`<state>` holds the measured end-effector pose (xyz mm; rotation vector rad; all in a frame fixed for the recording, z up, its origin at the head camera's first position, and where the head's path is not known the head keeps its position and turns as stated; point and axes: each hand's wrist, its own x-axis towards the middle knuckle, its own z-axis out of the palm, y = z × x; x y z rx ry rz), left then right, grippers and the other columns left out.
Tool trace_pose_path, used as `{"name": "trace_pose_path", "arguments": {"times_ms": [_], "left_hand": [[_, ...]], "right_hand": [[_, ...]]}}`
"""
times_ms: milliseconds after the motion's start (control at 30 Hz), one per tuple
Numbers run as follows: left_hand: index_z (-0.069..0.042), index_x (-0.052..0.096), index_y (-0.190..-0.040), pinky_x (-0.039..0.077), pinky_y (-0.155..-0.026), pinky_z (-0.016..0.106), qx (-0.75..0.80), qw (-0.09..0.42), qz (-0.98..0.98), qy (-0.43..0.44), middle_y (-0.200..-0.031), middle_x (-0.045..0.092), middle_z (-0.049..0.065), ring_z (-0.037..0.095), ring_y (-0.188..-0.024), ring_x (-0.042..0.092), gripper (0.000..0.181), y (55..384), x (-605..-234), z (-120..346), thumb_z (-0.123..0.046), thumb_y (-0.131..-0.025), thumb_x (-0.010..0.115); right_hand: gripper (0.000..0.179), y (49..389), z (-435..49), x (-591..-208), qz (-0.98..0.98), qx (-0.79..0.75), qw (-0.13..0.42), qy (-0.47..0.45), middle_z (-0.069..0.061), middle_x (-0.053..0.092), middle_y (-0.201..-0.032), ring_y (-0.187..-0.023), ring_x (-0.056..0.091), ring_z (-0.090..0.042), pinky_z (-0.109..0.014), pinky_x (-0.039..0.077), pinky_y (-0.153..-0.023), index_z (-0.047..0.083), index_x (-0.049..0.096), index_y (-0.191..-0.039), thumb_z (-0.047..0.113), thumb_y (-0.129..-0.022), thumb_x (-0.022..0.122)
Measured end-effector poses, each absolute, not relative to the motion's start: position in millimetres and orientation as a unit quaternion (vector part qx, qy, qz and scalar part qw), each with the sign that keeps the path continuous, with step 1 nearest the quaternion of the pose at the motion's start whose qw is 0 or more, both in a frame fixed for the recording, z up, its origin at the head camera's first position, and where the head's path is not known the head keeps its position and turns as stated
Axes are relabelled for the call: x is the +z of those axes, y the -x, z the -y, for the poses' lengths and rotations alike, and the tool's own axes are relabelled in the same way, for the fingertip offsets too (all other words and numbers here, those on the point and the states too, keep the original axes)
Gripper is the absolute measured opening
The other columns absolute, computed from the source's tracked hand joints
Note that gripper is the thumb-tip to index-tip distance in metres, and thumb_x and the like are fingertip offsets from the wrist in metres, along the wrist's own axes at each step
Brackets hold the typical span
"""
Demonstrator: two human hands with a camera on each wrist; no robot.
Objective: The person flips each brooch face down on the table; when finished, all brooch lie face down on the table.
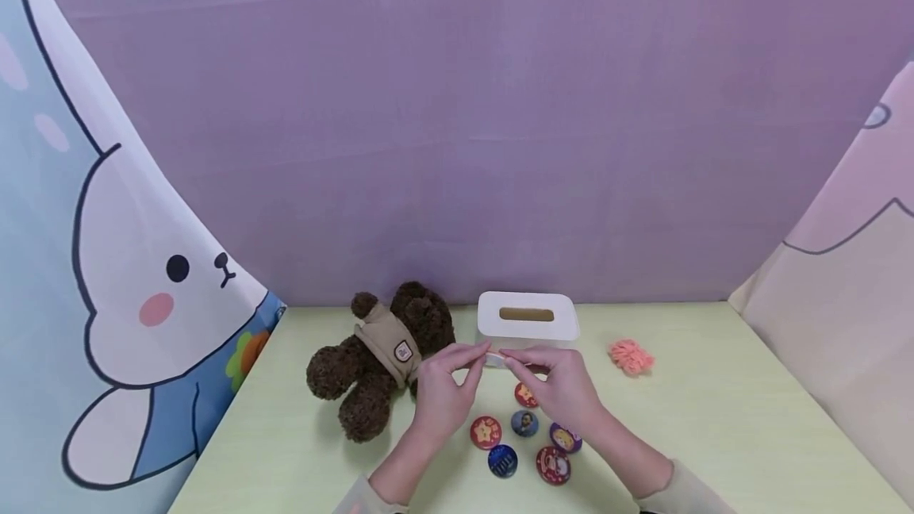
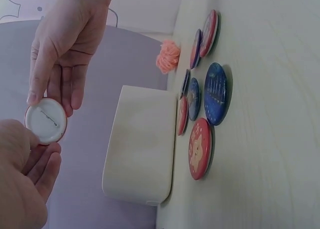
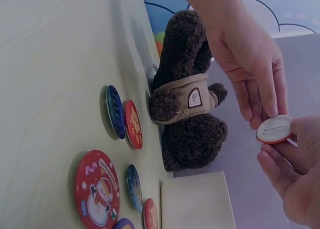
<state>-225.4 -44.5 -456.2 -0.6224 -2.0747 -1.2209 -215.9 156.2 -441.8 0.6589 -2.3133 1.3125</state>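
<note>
A round button badge (image 2: 46, 120) is held in the air between both hands, its white back with the pin showing and a red rim around it. My left hand (image 1: 444, 395) pinches one edge between thumb and fingers. Opposite it, the right hand (image 1: 567, 391) pinches the other edge. On the table below lie several more badges: a red star badge (image 1: 485, 432), a dark blue badge (image 1: 503, 461), a red snowman badge (image 3: 97, 191), a purple badge (image 1: 566, 438), a blue portrait badge (image 1: 524, 423) and another red badge (image 1: 527, 395) near the right hand.
A brown teddy bear (image 1: 385, 347) in a beige top lies left of the hands. Behind them stands a white tissue box (image 1: 528, 325) with a slotted lid. A pink yarn bundle (image 1: 631, 357) lies to the right on the pale table (image 1: 728, 419). Cloth hangings surround the table.
</note>
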Motion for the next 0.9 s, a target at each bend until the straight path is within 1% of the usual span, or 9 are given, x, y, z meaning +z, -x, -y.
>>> {"name": "trace_pose_path", "arguments": {"times_ms": [100, 200, 267, 400, 533, 667, 733, 833, 900], "left_hand": [[-0.011, 0.084, -0.113, 0.061, -0.070, 0.018, -0.466, 0.325, 0.789, 0.233, -0.099, 0.083, 0.002, 0.013, -0.085, 0.079, 0.025, 225.9, -458.3, 44.5, -0.002, -0.090, 0.083], [-0.011, 0.084, -0.113, 0.062, -0.071, 0.021, -0.465, 0.328, 0.790, 0.230, -0.099, 0.083, 0.001, 0.013, -0.086, 0.079, 0.025, 226.4, -459.0, 44.5, -0.002, -0.090, 0.083], [-0.011, 0.084, -0.113, 0.062, -0.071, 0.021, -0.466, 0.328, 0.789, 0.230, -0.098, 0.083, 0.001, 0.013, -0.085, 0.079, 0.025, 226.5, -459.4, 44.7, -0.002, -0.090, 0.083], [-0.010, 0.084, -0.112, 0.062, -0.070, 0.018, -0.474, 0.321, 0.786, 0.232, -0.096, 0.083, 0.002, 0.011, -0.081, 0.078, 0.023, 225.9, -459.7, 45.4, -0.003, -0.090, 0.083], [-0.009, 0.084, -0.110, 0.062, -0.068, 0.019, -0.478, 0.318, 0.783, 0.238, -0.092, 0.083, 0.004, 0.010, -0.078, 0.077, 0.019, 225.8, -461.6, 46.2, -0.005, -0.091, 0.082], [-0.008, 0.084, -0.108, 0.061, -0.066, 0.017, -0.475, 0.320, 0.782, 0.244, -0.089, 0.082, 0.005, 0.009, -0.075, 0.076, 0.017, 226.1, -464.1, 46.3, -0.005, -0.092, 0.082], [-0.008, 0.084, -0.108, 0.060, -0.066, 0.016, -0.471, 0.322, 0.784, 0.245, -0.088, 0.082, 0.004, 0.008, -0.074, 0.075, 0.016, 226.4, -465.2, 46.1, -0.005, -0.092, 0.082], [-0.006, 0.084, -0.107, 0.061, -0.067, 0.017, -0.466, 0.317, 0.789, 0.246, -0.086, 0.081, 0.002, 0.007, -0.073, 0.075, 0.016, 226.7, -465.6, 46.3, -0.004, -0.092, 0.082], [-0.005, 0.084, -0.107, 0.062, -0.067, 0.019, -0.469, 0.303, 0.791, 0.250, -0.087, 0.081, 0.002, 0.007, -0.073, 0.074, 0.018, 226.6, -465.5, 47.1, -0.003, -0.089, 0.082]], "right_hand": [[0.017, 217.5, -155.3, -444.6, 0.822, 0.473, 0.203, -0.243, -0.006, 0.083, -0.100, -0.086, 0.079, -0.011, -0.026, 0.066, -0.075, 0.007, 0.084, -0.110, 0.003, -0.094, 0.079], [0.017, 218.2, -154.9, -445.4, 0.820, 0.474, 0.204, -0.246, -0.006, 0.083, -0.098, -0.085, 0.077, -0.008, -0.022, 0.065, -0.075, 0.007, 0.084, -0.109, 0.002, -0.094, 0.079], [0.017, 218.1, -154.6, -445.0, 0.819, 0.480, 0.199, -0.243, -0.005, 0.082, -0.096, -0.082, 0.077, -0.006, -0.021, 0.065, -0.073, 0.007, 0.084, -0.110, 0.002, -0.094, 0.078], [0.018, 217.9, -154.9, -444.0, 0.815, 0.501, 0.178, -0.232, -0.006, 0.081, -0.093, -0.075, 0.075, -0.003, -0.028, 0.066, -0.066, 0.006, 0.083, -0.113, 0.005, -0.096, 0.077], [0.020, 218.1, -155.5, -443.7, 0.812, 0.515, 0.160, -0.222, -0.007, 0.081, -0.094, -0.072, 0.075, -0.006, -0.033, 0.066, -0.064, 0.006, 0.081, -0.116, 0.006, -0.097, 0.076], [0.021, 218.8, -155.9, -445.2, 0.812, 0.525, 0.143, -0.211, -0.008, 0.081, -0.094, -0.071, 0.075, -0.010, -0.028, 0.065, -0.064, 0.006, 0.081, -0.118, 0.007, -0.098, 0.076], [0.021, 219.8, -155.9, -446.6, 0.811, 0.532, 0.131, -0.207, -0.009, 0.082, -0.094, -0.071, 0.076, -0.014, -0.025, 0.064, -0.063, 0.005, 0.080, -0.119, 0.008, -0.098, 0.075], [0.022, 221.7, -155.6, -448.8, 0.808, 0.541, 0.116, -0.202, -0.012, 0.082, -0.096, -0.072, 0.078, -0.017, -0.025, 0.064, -0.062, 0.002, 0.078, -0.121, 0.008, -0.100, 0.073], [0.023, 222.7, -155.5, -449.9, 0.807, 0.545, 0.109, -0.199, -0.014, 0.081, -0.098, -0.073, 0.078, -0.017, -0.025, 0.064, -0.062, 0.000, 0.077, -0.122, 0.008, -0.101, 0.072]]}}
